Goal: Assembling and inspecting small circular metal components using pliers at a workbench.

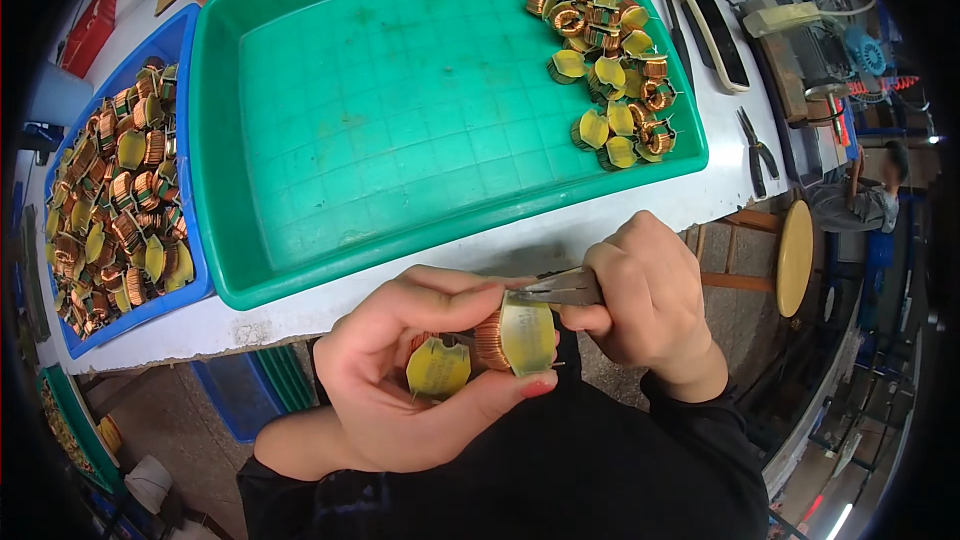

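Note:
My left hand (400,370) is closed around two copper-wound toroidal coils with yellow-green base plates. One coil (526,333) is pinched between thumb and fingertips, its plate turned to the right. The other coil (438,368) sits deeper, in the palm. My right hand (650,290) grips a pair of pliers (565,287), whose handles are hidden in the fist. The plier tips meet the upper edge of the pinched coil's plate; whether they clamp a wire there I cannot tell. Both hands are in front of the table's near edge.
A large green tray (400,265) holds several coils (600,30) along its right side. Left of it, a blue bin (197,270) is full of coils. A phone (715,35) and small pliers (757,152) lie right, near a round stool (795,258). A person (860,195) is farther off.

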`<state>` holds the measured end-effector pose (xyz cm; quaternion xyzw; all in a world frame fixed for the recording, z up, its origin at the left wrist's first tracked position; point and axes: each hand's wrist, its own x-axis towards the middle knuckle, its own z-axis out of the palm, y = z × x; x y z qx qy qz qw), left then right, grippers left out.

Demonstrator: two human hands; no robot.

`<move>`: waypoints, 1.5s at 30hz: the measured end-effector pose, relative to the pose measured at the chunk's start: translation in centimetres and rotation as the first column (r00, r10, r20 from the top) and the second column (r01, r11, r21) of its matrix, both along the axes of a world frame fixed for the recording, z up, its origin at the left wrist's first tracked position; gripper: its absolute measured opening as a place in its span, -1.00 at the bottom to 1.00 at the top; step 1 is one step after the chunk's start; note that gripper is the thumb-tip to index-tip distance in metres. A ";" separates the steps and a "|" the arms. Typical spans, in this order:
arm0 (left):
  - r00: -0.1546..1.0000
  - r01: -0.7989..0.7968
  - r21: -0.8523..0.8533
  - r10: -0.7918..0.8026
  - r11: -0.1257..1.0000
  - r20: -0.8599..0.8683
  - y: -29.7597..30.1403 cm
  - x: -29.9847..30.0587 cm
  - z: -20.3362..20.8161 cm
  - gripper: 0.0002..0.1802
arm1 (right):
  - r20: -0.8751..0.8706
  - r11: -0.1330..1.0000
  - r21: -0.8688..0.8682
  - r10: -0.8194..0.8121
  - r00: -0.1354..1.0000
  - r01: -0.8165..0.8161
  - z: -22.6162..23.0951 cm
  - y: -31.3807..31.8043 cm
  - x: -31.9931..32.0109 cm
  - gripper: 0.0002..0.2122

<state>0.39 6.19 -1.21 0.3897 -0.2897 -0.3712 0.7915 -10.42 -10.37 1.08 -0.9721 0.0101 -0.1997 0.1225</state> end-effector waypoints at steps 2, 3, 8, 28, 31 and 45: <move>1.000 -0.005 -0.005 0.005 1.000 -0.003 -0.2 0.0 -0.1 -0.46 | -0.001 1.000 -0.016 -0.010 1.000 0.010 -0.1 0.1 -0.1 -0.75; 1.000 -0.007 -0.005 0.007 1.000 -0.002 -0.3 0.0 -0.2 -0.46 | 0.002 0.999 -0.027 -0.022 1.000 0.022 -0.1 0.1 -0.1 -0.74; 1.000 -0.011 0.000 0.011 1.000 -0.018 -0.4 0.4 -0.5 -0.47 | 0.023 0.992 0.114 -0.059 0.998 0.056 -0.7 0.4 0.0 -0.73; 0.987 -0.071 -0.061 0.079 0.996 0.140 -0.4 0.8 -1.1 -0.45 | -0.063 0.997 0.032 -0.074 0.995 0.076 -0.9 1.0 0.0 -0.68; 0.994 -0.063 -0.046 0.067 0.997 0.083 -0.3 0.7 -1.3 -0.44 | -0.085 0.996 0.005 -0.088 0.993 0.088 -1.2 0.9 0.0 -0.67; 0.972 -0.069 -0.059 0.081 0.996 0.221 -0.4 0.9 -0.9 -0.43 | 0.048 0.972 0.236 -0.038 0.998 0.026 -1.8 0.8 0.2 -0.68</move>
